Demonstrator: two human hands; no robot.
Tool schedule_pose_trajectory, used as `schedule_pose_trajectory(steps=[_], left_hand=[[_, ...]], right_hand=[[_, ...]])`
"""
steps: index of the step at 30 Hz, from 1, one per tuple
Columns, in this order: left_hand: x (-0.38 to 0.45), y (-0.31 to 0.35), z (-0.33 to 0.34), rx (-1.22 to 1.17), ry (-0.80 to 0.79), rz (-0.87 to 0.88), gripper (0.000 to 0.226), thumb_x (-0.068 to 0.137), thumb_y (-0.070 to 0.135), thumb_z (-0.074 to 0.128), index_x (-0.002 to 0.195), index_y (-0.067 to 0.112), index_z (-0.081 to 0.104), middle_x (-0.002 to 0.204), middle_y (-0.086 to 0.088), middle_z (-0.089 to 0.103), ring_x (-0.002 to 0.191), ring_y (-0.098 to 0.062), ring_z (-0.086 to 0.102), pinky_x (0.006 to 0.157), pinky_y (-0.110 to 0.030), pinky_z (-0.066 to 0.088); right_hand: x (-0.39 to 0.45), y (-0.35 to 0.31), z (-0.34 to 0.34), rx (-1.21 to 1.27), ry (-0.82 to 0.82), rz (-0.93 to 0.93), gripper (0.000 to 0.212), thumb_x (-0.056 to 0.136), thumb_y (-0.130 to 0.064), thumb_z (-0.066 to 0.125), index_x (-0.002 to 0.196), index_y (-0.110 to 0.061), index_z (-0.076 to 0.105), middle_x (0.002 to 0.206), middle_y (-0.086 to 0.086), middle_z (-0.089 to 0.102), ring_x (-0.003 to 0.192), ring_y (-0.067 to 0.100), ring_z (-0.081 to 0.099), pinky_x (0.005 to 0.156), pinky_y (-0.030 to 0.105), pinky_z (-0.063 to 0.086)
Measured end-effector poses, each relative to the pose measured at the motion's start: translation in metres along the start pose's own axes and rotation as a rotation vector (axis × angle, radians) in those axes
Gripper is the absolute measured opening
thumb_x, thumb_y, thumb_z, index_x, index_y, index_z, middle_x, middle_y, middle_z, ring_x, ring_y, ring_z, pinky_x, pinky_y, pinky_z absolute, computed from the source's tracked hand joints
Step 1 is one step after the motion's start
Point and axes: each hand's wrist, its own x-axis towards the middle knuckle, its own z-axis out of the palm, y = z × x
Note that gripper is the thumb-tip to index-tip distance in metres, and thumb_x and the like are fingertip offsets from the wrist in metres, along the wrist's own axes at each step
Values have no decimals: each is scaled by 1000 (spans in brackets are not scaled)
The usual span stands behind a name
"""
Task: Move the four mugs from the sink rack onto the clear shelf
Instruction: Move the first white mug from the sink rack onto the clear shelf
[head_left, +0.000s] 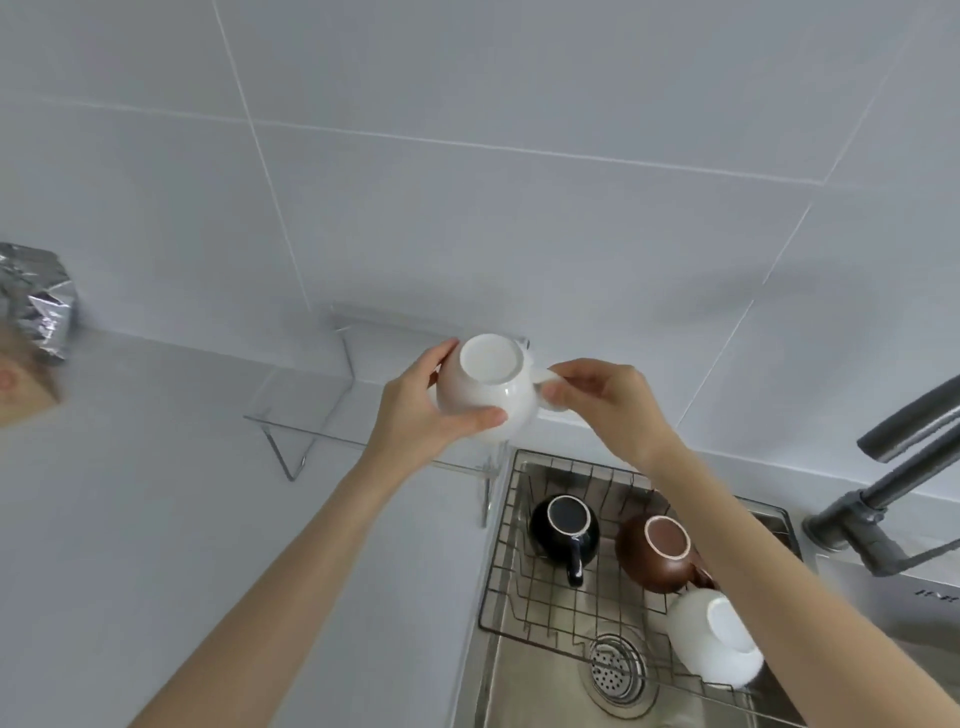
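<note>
The pale worktop (156, 519) fills the lower left of the frame, and the steel sink (524, 686) sits at lower right, cut off by the bottom edge. A wire sink rack (561, 603) rests in the sink and carries three upturned mugs: a black mug (563, 530) at its left, a brown mug (657, 553) beside it, and a white mug (711, 644) nearer the bottom, partly hidden behind the right forearm. The clear shelf (311, 415) stands on the worktop at centre, its edges faint and hard to trace. Above it both hands hold a second white mug (485, 389), base facing the camera: the left hand (415, 410) curls around its body, the right hand (608, 400) pinches the handle. A grey tap (883, 499) runs off the right edge; crumpled foil (36, 301) sits at far left.
</note>
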Motion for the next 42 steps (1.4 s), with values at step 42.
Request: schedule_pose_trajectory(steps=[42], left_hand=[[162,-147,-142,96,-129,-90,61,42,45,77,99,35,57,95,14,64,97,-16,61,76,-15,45]], right_hand=[[194,29,197,152,-22,161,11,84,-17,61,91,-10,66,73,-5,62,71,9,56,58,1,41]])
